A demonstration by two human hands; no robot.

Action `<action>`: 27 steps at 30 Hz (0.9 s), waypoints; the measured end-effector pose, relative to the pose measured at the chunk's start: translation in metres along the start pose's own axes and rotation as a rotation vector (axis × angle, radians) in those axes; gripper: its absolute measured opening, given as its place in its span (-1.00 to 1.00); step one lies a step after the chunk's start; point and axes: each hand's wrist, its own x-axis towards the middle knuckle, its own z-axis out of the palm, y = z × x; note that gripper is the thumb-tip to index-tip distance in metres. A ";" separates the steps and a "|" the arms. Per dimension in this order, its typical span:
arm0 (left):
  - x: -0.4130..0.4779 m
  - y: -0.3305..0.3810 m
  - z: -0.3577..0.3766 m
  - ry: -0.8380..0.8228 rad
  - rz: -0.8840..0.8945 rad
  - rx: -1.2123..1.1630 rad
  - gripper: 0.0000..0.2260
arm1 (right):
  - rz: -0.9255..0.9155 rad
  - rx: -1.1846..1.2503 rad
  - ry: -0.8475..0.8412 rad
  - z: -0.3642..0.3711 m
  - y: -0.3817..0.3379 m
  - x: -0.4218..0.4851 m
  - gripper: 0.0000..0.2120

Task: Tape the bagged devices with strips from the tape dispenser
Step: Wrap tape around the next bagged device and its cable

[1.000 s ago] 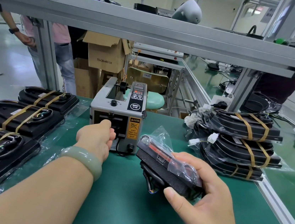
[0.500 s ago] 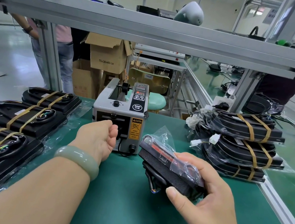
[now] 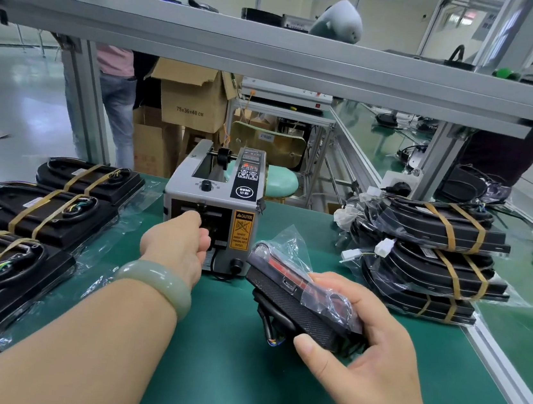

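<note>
bench [image 3: 219, 380] green-matted, tape dispenser [image 3: 216, 197] central, aluminium shelf [image 3: 276, 56] overhead

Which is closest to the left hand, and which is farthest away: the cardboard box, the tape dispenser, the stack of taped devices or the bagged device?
1. tape dispenser: right at the fingertips of the left hand.
2. bagged device: just to the right, held in the right hand.
3. stack of taped devices: farther right on the table.
4. cardboard box: far behind the bench.
</note>
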 end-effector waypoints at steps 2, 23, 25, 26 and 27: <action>-0.008 0.001 -0.007 -0.080 -0.027 0.020 -0.94 | 0.000 0.014 0.008 -0.001 0.000 0.000 -0.51; -0.098 -0.035 -0.048 -0.626 0.492 0.256 -0.84 | -0.056 -0.038 0.008 0.005 -0.002 0.001 -0.50; -0.098 -0.038 -0.047 -0.681 0.467 0.247 -0.82 | -0.057 -0.039 0.003 0.006 -0.002 0.001 -0.50; -0.098 -0.039 -0.047 -0.710 0.458 0.240 -0.81 | -0.056 -0.033 0.004 0.006 -0.002 0.001 -0.50; -0.098 -0.040 -0.046 -0.736 0.451 0.231 -0.81 | -0.055 -0.029 0.007 0.006 -0.002 0.000 -0.50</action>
